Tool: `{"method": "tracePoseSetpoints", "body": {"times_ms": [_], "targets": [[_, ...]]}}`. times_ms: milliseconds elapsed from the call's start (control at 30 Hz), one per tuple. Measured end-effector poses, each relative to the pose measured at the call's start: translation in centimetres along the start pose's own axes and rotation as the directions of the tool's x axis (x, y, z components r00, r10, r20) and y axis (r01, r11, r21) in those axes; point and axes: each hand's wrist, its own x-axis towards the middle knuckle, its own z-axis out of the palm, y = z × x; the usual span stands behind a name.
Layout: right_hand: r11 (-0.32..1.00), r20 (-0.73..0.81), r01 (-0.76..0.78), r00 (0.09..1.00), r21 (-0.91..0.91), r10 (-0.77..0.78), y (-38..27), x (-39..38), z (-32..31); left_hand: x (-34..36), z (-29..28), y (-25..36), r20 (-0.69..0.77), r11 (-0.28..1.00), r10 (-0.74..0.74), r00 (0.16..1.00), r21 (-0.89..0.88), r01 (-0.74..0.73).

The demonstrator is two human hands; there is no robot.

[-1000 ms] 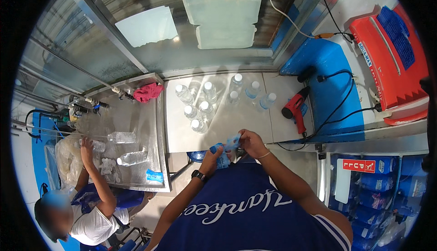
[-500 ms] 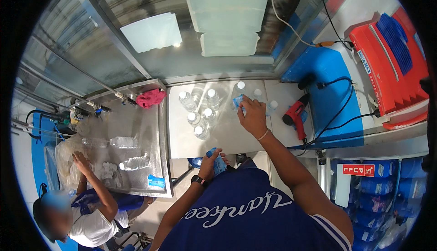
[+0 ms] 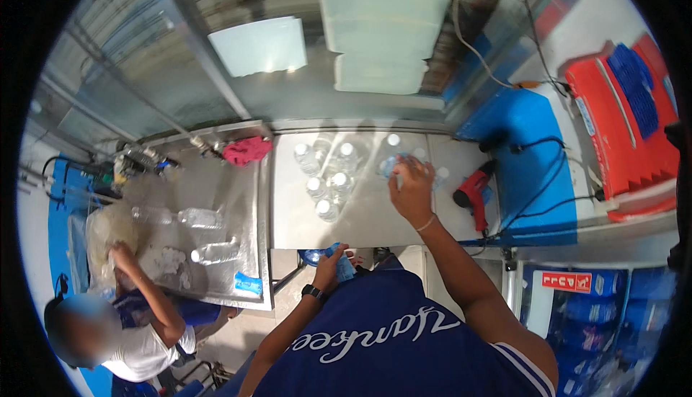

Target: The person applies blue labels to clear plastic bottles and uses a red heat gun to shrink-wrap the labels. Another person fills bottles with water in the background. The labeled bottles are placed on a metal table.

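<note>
My right hand (image 3: 412,189) reaches over the white tabletop, fingers closed at a blue label sleeve (image 3: 389,166) around the body of a clear bottle (image 3: 393,142) with a white cap. Motion blur softens the fingertips. Two more capped bottles stand partly hidden beside this hand. Close to my body, below the table's front edge, my left hand (image 3: 328,271) holds several flat blue label sleeves (image 3: 344,266). To the left on the table, several unlabelled capped bottles (image 3: 326,208) stand upright in a loose group.
A red heat gun (image 3: 472,197) with a cord lies right on the table (image 3: 303,235). At left, a steel sink (image 3: 266,267) holds lying bottles (image 3: 218,253), a blue packet (image 3: 248,284) and a pink cloth (image 3: 246,151). A co-worker's hand (image 3: 124,259) touches a plastic bag (image 3: 108,231).
The view has shifted, moving the scene slightly rightward. My right hand stays at the labelled bottle, its fingers turned a little. The co-worker's hand has moved down along the plastic bag.
</note>
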Motion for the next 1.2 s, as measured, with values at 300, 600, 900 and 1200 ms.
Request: {"method": "tracePoseSetpoints", "body": {"times_ms": [300, 600, 900, 1200], "targets": [[0.992, 0.004, -0.027, 1.0, 0.124, 0.027, -0.3, 0.7, 1.1, -0.1, -0.6, -0.3, 0.021, 0.998, 0.008, 1.0, 0.059, -0.01], [1.0, 0.126, 0.017, 0.992, 0.007, -0.018, 0.3, 0.3, 1.9, -0.2, -1.2, -0.9, -0.006, 0.999, 0.012, 1.0, 0.045, -0.012], [0.867, 0.202, -0.307, 0.948, 0.393, 0.245, 2.3, -1.8, 4.9, 0.5, -2.2, -2.6, -0.02, 0.997, 0.043, 0.999, 0.058, -0.042], [0.739, 0.345, -0.521, 0.849, 0.427, 0.399, 3.0, -6.3, 9.2, -1.0, -1.2, -1.5, -0.009, 0.996, 0.035, 0.999, 0.079, -0.034]]}}
